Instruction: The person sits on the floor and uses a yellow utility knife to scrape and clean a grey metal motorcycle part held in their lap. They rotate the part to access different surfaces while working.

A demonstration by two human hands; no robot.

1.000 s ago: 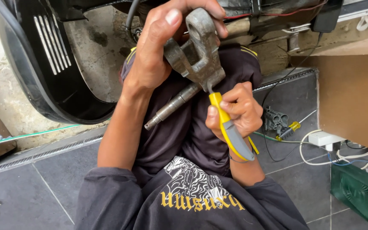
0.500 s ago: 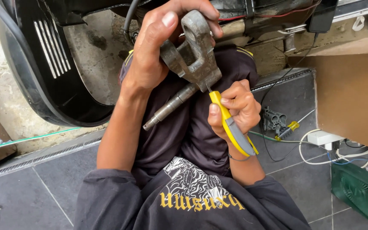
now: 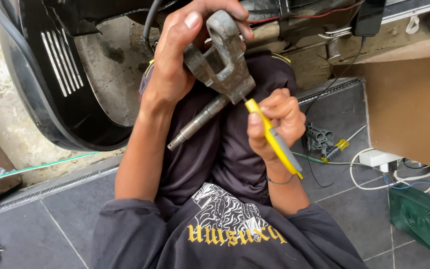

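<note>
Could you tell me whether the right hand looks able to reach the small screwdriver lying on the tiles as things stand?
Probably not yet: the right hand already grips a yellow tool, though the screwdriver lies unobstructed nearby.

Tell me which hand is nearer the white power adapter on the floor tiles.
The right. The right hand, gripping the yellow-handled screwdriver, sits just left of and above the white power adapter. The left hand holds the grey metal part much farther off, up left.

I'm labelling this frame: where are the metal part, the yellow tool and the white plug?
metal part (image 3: 222,65), head view, on its forked grey body.
yellow tool (image 3: 274,142), head view, on the handle's yellow edge.
white plug (image 3: 379,158), head view, on its top face.
</note>
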